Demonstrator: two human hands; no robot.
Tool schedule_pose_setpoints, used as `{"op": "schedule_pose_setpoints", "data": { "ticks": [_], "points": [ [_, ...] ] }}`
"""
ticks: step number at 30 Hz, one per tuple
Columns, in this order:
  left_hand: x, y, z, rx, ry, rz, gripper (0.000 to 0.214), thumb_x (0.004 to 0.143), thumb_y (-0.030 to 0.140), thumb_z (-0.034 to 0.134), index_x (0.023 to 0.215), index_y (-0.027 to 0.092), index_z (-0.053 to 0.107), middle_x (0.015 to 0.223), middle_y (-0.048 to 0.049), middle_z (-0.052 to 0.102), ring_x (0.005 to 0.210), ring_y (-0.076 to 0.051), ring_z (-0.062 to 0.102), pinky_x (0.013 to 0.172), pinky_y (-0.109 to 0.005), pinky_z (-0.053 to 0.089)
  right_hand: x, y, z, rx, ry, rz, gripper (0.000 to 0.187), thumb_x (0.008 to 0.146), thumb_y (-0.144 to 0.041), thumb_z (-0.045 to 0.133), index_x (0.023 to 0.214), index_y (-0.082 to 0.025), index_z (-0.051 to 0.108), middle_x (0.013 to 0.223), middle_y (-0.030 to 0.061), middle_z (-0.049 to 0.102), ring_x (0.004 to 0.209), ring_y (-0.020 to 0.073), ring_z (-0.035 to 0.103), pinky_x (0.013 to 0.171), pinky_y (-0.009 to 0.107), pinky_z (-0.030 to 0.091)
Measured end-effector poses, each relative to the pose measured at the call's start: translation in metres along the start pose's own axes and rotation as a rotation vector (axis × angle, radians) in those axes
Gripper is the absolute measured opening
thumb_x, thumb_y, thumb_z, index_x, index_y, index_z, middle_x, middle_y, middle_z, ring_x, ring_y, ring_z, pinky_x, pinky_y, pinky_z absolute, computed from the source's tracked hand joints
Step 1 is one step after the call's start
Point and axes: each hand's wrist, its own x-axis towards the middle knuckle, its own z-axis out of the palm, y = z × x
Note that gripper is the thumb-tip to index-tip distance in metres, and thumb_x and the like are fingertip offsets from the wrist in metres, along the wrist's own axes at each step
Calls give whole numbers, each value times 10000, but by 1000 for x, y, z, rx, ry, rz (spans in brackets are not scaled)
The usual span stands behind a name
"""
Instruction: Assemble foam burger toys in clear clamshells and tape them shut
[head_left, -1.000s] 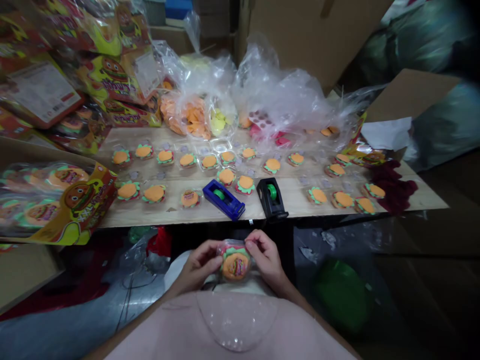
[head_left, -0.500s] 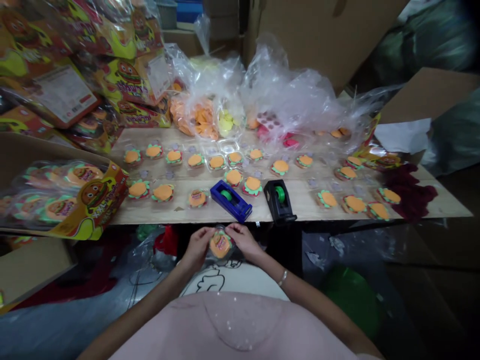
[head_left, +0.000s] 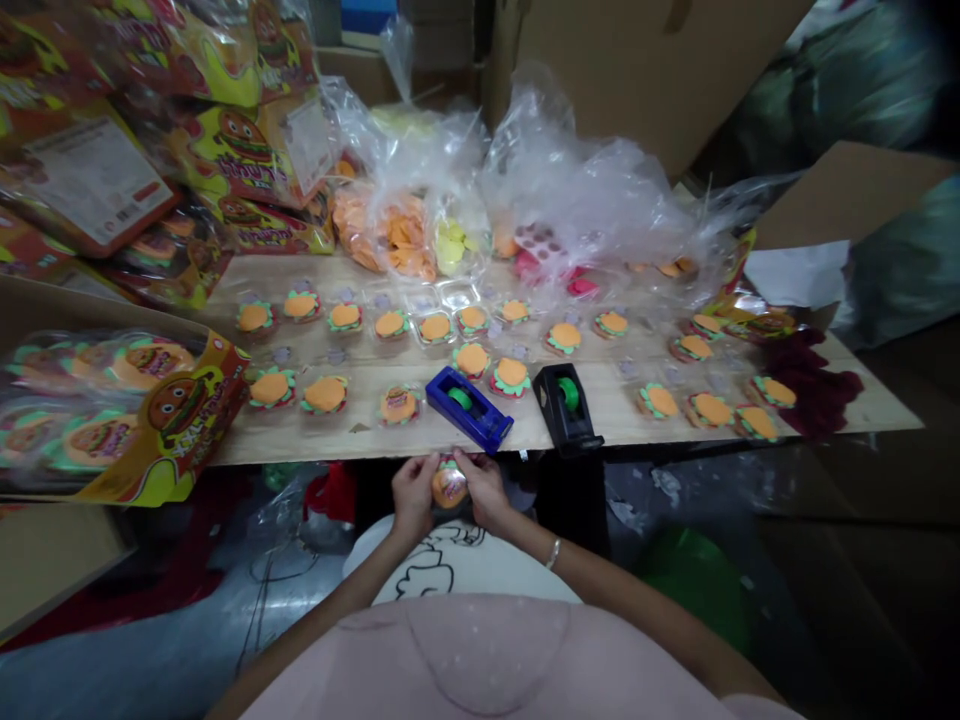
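Both my hands hold one small burger-shaped toy in a clear plastic shell [head_left: 450,486] just below the front edge of the wooden table [head_left: 525,432]. My left hand [head_left: 413,494] grips its left side with curled fingers. My right hand [head_left: 483,488] pinches its right side. Directly above them on the table stand a blue tape dispenser [head_left: 469,407] and a black tape dispenser [head_left: 569,405], each with a green roll. Several more burger toys [head_left: 326,393] lie in rows across the tabletop.
Printed yellow burger display packs [head_left: 127,410] are stacked at the left. Clear plastic bags [head_left: 570,190] with orange and yellow pieces [head_left: 394,235] sit at the back. A dark red cloth [head_left: 814,385] lies at the right end; cardboard boxes [head_left: 832,195] stand behind.
My hands have stretched out from my lap towards the table edge with the toy, and now hold it right under the blue dispenser.
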Motion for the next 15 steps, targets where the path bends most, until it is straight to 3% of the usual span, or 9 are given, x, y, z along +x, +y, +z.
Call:
{"op": "schedule_pose_setpoints", "data": {
  "ticks": [6,10,15],
  "points": [
    [2,-2,2,-34,25,-71,426,455,442,825,604,128,579,560,12,612,516,-121,552,557,-259,464,6,3,-3,-121,-29,22,368,531,-453,770,655,-128,652,617,55,693,577,201,639,579,309,493],
    [6,-6,3,-36,38,-93,442,454,467,822,607,128,584,543,13,612,486,-121,547,529,-257,457,10,5,-2,-178,-25,-67,338,597,-433,733,766,-145,678,788,77,731,699,215,667,627,297,504],
    [0,0,-1,-55,-26,-97,414,477,438,828,613,121,597,560,-1,625,511,-126,561,533,-247,456,5,-1,-4,-141,-64,-30,359,547,-453,765,679,-139,651,668,63,703,634,206,643,623,308,488]
  ]
}}
